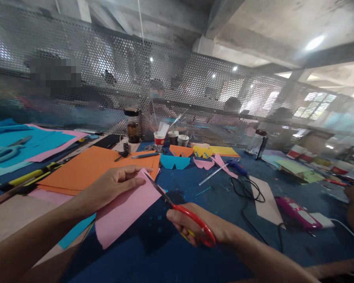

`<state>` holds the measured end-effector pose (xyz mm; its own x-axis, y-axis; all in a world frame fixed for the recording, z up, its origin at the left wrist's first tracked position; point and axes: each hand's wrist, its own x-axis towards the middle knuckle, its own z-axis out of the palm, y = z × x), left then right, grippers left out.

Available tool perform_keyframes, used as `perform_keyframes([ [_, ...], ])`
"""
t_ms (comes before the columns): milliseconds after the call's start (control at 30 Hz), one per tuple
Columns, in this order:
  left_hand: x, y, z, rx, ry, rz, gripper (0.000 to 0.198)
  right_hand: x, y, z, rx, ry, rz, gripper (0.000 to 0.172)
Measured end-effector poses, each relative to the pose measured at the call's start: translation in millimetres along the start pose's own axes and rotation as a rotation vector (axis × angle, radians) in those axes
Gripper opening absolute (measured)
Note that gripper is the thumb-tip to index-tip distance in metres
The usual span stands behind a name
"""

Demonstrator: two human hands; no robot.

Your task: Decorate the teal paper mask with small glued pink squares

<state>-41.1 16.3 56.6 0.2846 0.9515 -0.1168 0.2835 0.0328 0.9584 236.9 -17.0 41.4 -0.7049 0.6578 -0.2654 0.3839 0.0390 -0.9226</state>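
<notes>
Nearby, orange sheets (91, 168), paper cups (159, 140); left hand (113, 186) gripping pink paper (124, 216), right hand (196, 223) red scissors (177, 207).

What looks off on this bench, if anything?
Nothing serious; no obvious spill. Slightly messy: the black cord lies in loose loops, partly over the pale card, rather than coiled. Blue scraps litter the table near the pink sheet and red scissors, as if left unswept.
</notes>
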Motion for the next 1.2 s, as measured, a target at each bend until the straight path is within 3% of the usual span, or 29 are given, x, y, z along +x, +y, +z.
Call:
perform_keyframes([
  [767, -2.4, 1.2, 4.6, 0.019, 0.061, -0.002, 0.064, -1.3, -0.3, -1.9, -0.025, 0.005, -0.013, 0.06],
  [1200, -0.5, 0.8, 0.5, 0.05, -0.008, -0.011, 0.066, -1.7, 1.4, -0.6, -0.022, 0.019, -0.009, 0.06],
])
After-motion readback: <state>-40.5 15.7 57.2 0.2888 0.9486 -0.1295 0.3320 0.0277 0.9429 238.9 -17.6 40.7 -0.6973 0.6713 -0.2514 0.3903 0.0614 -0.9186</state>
